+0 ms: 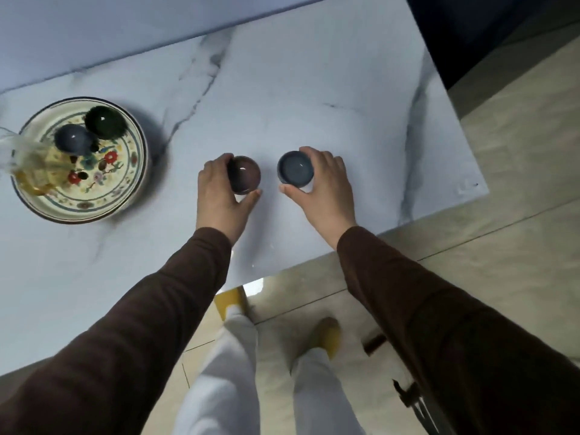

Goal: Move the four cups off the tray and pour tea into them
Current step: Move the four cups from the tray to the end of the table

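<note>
White marble-veined table [282, 98] over glossy beige floor tiles [518, 183]

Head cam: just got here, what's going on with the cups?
A person stands at a marble table, one cup in each hand. The left hand grips a brownish cup and the right hand grips a grey-blue cup, side by side on the table, off the tray. Two cups, a dark green one and a blue-grey one, are on the floral tray at the left. A blurred glass vessel holding amber liquid sits at the tray's left edge. No pouring yet.
</note>
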The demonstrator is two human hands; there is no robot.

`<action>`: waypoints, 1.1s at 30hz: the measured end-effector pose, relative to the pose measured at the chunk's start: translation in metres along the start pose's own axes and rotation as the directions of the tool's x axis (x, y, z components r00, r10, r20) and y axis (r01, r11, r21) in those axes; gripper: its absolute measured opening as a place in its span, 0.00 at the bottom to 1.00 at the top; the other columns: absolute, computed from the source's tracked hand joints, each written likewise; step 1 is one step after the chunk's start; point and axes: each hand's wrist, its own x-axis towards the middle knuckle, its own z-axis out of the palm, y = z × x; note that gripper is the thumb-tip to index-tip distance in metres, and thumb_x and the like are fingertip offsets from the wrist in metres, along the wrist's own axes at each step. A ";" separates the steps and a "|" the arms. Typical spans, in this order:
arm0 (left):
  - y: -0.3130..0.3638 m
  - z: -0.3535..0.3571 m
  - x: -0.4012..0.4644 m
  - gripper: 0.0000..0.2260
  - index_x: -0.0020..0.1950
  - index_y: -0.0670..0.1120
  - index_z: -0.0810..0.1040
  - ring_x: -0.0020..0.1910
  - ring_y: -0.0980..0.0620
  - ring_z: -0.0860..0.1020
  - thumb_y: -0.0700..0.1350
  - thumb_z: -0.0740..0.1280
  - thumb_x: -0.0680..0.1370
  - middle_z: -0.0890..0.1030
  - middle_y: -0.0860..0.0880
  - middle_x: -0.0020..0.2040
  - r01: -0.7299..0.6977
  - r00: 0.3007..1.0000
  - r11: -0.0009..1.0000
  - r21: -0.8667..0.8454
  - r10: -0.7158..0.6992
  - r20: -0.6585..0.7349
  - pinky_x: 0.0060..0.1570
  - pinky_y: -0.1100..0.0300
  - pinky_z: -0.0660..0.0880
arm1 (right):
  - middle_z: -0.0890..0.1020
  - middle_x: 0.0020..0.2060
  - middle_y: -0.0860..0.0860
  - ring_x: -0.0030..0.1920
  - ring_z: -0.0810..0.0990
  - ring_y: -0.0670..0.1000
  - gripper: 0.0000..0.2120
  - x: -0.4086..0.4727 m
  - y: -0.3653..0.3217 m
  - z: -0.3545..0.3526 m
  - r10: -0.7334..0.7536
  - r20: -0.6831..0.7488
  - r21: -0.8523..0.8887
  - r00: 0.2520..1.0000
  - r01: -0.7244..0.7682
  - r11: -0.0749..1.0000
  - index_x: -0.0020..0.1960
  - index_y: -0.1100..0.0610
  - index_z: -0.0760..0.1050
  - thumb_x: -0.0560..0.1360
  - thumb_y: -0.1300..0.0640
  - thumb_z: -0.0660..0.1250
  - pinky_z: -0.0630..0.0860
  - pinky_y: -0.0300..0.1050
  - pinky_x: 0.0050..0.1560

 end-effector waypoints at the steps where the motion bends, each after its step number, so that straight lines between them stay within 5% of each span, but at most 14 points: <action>1: 0.011 0.010 -0.006 0.30 0.69 0.45 0.67 0.63 0.47 0.69 0.50 0.73 0.70 0.72 0.46 0.62 -0.005 1.000 1.000 0.006 0.005 0.009 0.60 0.66 0.63 | 0.77 0.60 0.50 0.61 0.71 0.53 0.30 -0.005 0.012 -0.011 0.008 -0.006 0.005 1.000 -0.007 1.000 0.68 0.52 0.70 0.70 0.44 0.74 0.74 0.49 0.58; 10: 0.068 0.071 0.006 0.29 0.67 0.45 0.69 0.62 0.47 0.71 0.48 0.73 0.68 0.74 0.47 0.61 0.011 0.998 0.998 -0.064 -0.007 0.060 0.61 0.57 0.70 | 0.77 0.61 0.49 0.62 0.70 0.52 0.31 0.010 0.077 -0.060 0.088 -0.027 0.014 0.996 -0.088 0.996 0.69 0.52 0.70 0.70 0.44 0.74 0.72 0.47 0.59; 18: 0.085 0.101 0.047 0.28 0.66 0.46 0.69 0.61 0.48 0.71 0.48 0.73 0.68 0.73 0.48 0.61 0.029 0.998 0.997 -0.075 -0.025 0.061 0.57 0.63 0.67 | 0.76 0.61 0.48 0.62 0.69 0.51 0.30 0.063 0.103 -0.077 0.097 -0.050 0.028 0.994 -0.095 0.995 0.68 0.50 0.69 0.70 0.43 0.74 0.70 0.42 0.57; 33: 0.116 0.158 0.100 0.29 0.67 0.46 0.68 0.62 0.48 0.70 0.47 0.75 0.69 0.73 0.47 0.63 0.118 0.993 0.993 0.010 -0.118 0.011 0.58 0.63 0.64 | 0.76 0.62 0.50 0.64 0.69 0.54 0.32 0.160 0.170 -0.108 -0.017 0.109 0.039 0.994 0.013 0.999 0.69 0.53 0.70 0.70 0.45 0.75 0.71 0.48 0.61</action>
